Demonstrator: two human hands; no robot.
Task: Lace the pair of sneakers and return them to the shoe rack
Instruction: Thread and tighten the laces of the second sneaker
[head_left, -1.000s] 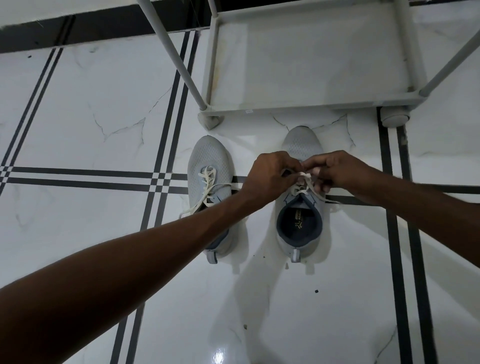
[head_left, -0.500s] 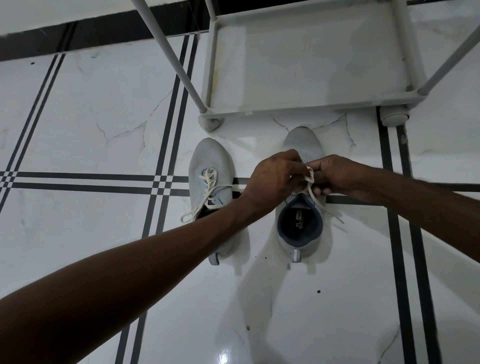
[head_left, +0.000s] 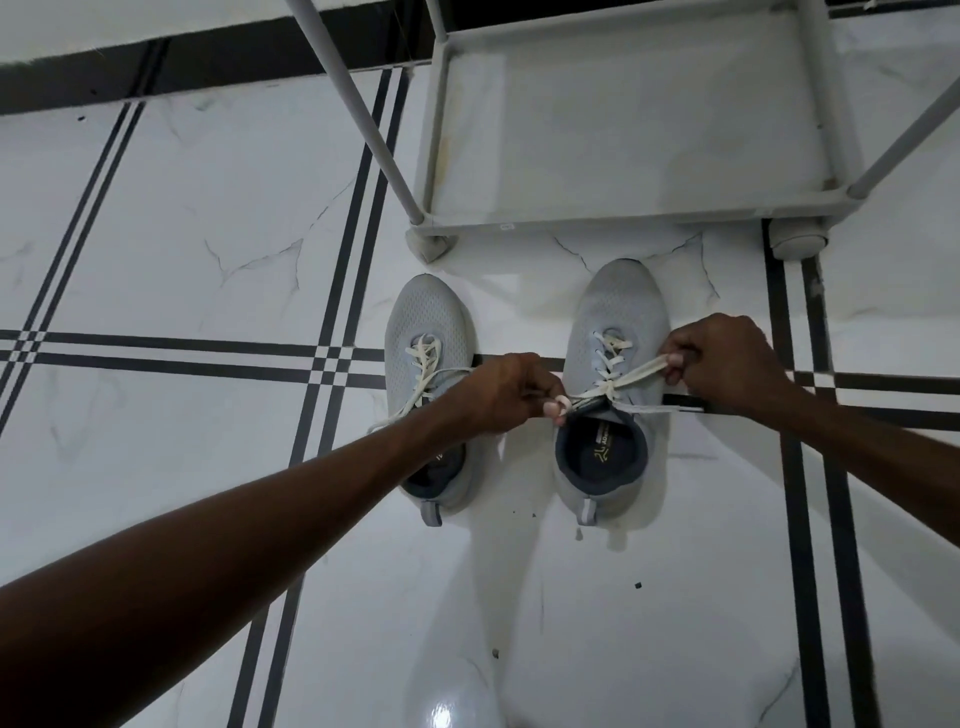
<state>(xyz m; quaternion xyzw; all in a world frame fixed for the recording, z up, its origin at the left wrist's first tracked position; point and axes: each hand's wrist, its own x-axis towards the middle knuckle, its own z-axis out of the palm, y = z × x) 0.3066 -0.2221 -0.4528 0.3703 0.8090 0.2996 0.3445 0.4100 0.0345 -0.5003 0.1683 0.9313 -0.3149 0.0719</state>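
White marble-look floor (head_left: 156, 218) w/ black double stripes filled most of the view. At top stood the shoe rack (head_left: 631, 221), grey-white frame, its bottom shelf bare, front feet on the floor just beyond the shoe toes.

Two light grey sneakers sat side by side on the floor, toes toward the rack, apart from each other. Left sneaker (head_left: 428, 332) had cream laces threaded but loose, ends trailing off its left side onto the tile; the left forearm crossed over its heel half. Right sneaker (head_left: 618, 306) was laced up the eyelets, dark blue collar and insole w/ a printed logo showing.

Left hand (head_left: 511, 389) was beside the right sneaker's tongue, thumb & fingers pinched tight on one part of the lace (head_left: 631, 376) near the top eyelets. Right hand (head_left: 727, 364) was at the shoe's right side, fingers closed on a flat loop of the same lace, drawn taut out to the right. The strands crossed at a knot over the tongue. One thin lace end ran right across the tile, its dark tip lying on the black stripe.
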